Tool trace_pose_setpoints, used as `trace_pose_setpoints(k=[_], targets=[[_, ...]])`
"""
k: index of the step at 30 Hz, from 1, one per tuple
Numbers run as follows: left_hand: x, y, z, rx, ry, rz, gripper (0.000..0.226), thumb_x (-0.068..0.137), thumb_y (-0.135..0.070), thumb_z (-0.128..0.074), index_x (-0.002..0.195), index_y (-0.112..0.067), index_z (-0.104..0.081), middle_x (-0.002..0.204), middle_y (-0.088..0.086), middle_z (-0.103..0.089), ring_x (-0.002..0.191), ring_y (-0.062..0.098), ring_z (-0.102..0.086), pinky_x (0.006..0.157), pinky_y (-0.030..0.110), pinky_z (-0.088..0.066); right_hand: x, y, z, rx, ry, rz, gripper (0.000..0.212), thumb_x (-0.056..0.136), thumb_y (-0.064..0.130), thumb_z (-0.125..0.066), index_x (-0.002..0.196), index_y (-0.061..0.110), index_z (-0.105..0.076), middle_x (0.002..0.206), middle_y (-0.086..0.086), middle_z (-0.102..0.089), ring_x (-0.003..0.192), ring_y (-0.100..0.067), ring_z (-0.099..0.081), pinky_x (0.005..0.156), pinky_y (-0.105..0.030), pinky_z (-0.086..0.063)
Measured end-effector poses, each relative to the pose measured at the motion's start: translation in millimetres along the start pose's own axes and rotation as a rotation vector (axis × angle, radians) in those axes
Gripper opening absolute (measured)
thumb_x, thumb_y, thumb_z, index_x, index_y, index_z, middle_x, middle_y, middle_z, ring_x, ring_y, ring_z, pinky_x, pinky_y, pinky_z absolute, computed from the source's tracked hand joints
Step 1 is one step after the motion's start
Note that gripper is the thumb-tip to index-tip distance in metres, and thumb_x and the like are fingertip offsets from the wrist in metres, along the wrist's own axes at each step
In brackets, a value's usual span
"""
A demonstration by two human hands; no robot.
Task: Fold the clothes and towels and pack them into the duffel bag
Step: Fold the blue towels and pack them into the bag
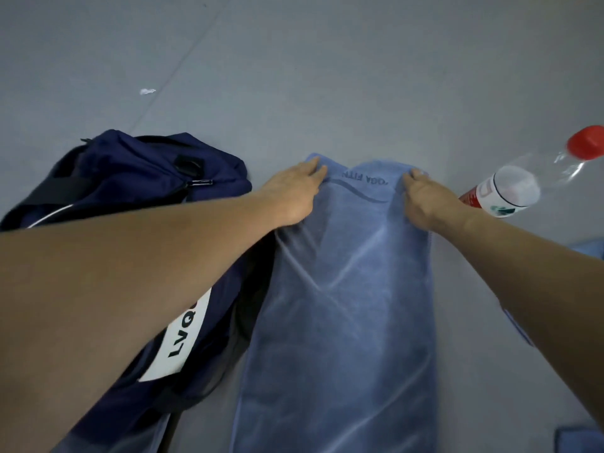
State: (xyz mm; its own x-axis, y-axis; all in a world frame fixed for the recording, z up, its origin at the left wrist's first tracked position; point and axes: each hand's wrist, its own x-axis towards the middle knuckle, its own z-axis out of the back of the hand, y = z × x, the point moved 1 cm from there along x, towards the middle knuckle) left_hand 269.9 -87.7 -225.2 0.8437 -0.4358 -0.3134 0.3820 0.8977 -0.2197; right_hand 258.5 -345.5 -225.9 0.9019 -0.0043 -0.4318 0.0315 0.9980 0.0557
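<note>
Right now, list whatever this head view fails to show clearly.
1. Duffel bag: inside unseen; the left forearm covers its white label beyond "LVQ".
2. Towel: near end cut off by the bottom edge; its print is partly lost in folds between the left hand and right hand pinching it.
3. Bottle: label blurred, partly behind the right wrist.
4. Blue item: cut off by the right edge, unidentifiable.

We've got both bare arms stretched forward, left hand [294,194] and right hand [425,204] level, knuckles up, each at a far corner of the towel [346,305], fingers seemingly pinching its edge.
</note>
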Motion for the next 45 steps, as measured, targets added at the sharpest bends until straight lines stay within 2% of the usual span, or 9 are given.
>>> trace_pose_setpoints(k=[6, 9, 15, 22, 27, 34, 40, 42, 45], targets=[[25, -7, 25, 0.026, 0.008, 0.028, 0.058, 0.103, -0.016, -0.044, 0.157, -0.026, -0.026, 0.158, 0.006, -0.033, 0.135, 0.033, -0.043, 0.112, 0.039, -0.036, 6, -6, -3, 0.203, -0.217, -0.060, 0.043, 0.104, 0.017, -0.041, 0.146, 0.009, -0.037, 0.141, -0.022, -0.048, 0.125, -0.048, -0.046, 0.106, -0.049, -0.039], [25, -5, 14, -0.055, -0.016, 0.073, 0.044, 0.100, -0.025, -0.053, 0.143, -0.023, -0.043, 0.131, 0.010, -0.047, 0.106, 0.034, -0.057, 0.089, 0.042, -0.047, 9, -2, -5, 0.274, -0.239, -0.081, 0.051, 0.099, 0.017, -0.052, 0.148, 0.013, -0.037, 0.140, -0.024, -0.045, 0.122, -0.048, -0.048, 0.103, -0.049, -0.042], [27, 6, 12, -0.160, -0.099, 0.194, 0.023, 0.098, -0.026, -0.050, 0.117, -0.018, -0.061, 0.120, 0.009, -0.058, 0.105, 0.033, -0.060, 0.085, 0.039, -0.050, 12, 3, 4, 0.218, -0.180, -0.115, 0.031, 0.096, 0.020, -0.056, 0.125, 0.009, -0.057, 0.116, -0.021, -0.065, 0.107, -0.042, -0.059, 0.088, -0.043, -0.050], [-8, 17, 46, -0.503, -0.434, 0.259, 0.015, 0.093, -0.017, -0.049, 0.102, -0.010, -0.060, 0.091, 0.008, -0.065, 0.085, 0.029, -0.060, 0.072, 0.037, -0.047, -35, 14, 45, 0.162, -0.602, 0.099, 0.026, 0.086, 0.022, -0.049, 0.100, 0.015, -0.069, 0.094, -0.015, -0.069, 0.097, -0.042, -0.055, 0.080, -0.042, -0.044], [-80, -6, 62, -0.621, -0.484, 0.117, 0.007, 0.089, -0.018, -0.056, 0.095, -0.017, -0.060, 0.083, -0.004, -0.063, 0.078, 0.020, -0.058, 0.068, 0.034, -0.045, -116, 17, 43, 0.247, -0.681, 0.165, 0.016, 0.083, 0.014, -0.052, 0.093, 0.014, -0.064, 0.084, -0.008, -0.062, 0.083, -0.033, -0.052, 0.074, -0.039, -0.041], [-236, -35, 21, -0.675, -0.441, 0.033, 0.005, 0.096, -0.019, -0.062, 0.095, -0.023, -0.059, 0.071, -0.012, -0.057, 0.063, 0.002, -0.052, 0.061, 0.023, -0.042, -264, 5, -9, 0.280, -0.636, 0.126, 0.009, 0.087, 0.004, -0.062, 0.085, 0.012, -0.057, 0.077, -0.002, -0.054, 0.075, -0.031, -0.051, 0.063, -0.034, -0.034], [-348, -60, -50, -0.467, -0.236, -0.003, 0.006, 0.094, -0.021, -0.059, 0.098, -0.026, -0.059, 0.086, -0.008, -0.063, 0.079, 0.012, -0.058, 0.073, 0.035, -0.050, -376, -10, -83, 0.168, -0.381, 0.309, 0.017, 0.080, 0.006, -0.065, 0.085, 0.018, -0.053, 0.079, -0.003, -0.053, 0.069, -0.030, -0.054, 0.057, -0.036, -0.044], [-374, -63, -76, -0.415, -0.136, 0.003, 0.013, 0.093, -0.021, -0.057, 0.100, -0.031, -0.058, 0.096, -0.011, -0.064, 0.090, 0.010, -0.059, 0.080, 0.033, -0.050, -392, -5, -107, 0.130, -0.265, 0.411, 0.021, 0.073, 0.019, -0.057, 0.081, 0.029, -0.040, 0.071, 0.002, -0.053, 0.060, -0.024, -0.055, 0.052, -0.028, -0.038], [-393, -50, -111, -0.382, 0.017, -0.031, 0.017, 0.091, -0.024, -0.056, 0.100, -0.037, -0.051, 0.098, -0.011, -0.063, 0.093, 0.011, -0.058, 0.082, 0.030, -0.048, -398, 9, -146, 0.110, -0.114, 0.516, 0.041, 0.050, 0.023, -0.068, 0.074, 0.031, -0.036, 0.065, 0.010, -0.051, 0.054, -0.015, -0.054, 0.047, -0.026, -0.033]])
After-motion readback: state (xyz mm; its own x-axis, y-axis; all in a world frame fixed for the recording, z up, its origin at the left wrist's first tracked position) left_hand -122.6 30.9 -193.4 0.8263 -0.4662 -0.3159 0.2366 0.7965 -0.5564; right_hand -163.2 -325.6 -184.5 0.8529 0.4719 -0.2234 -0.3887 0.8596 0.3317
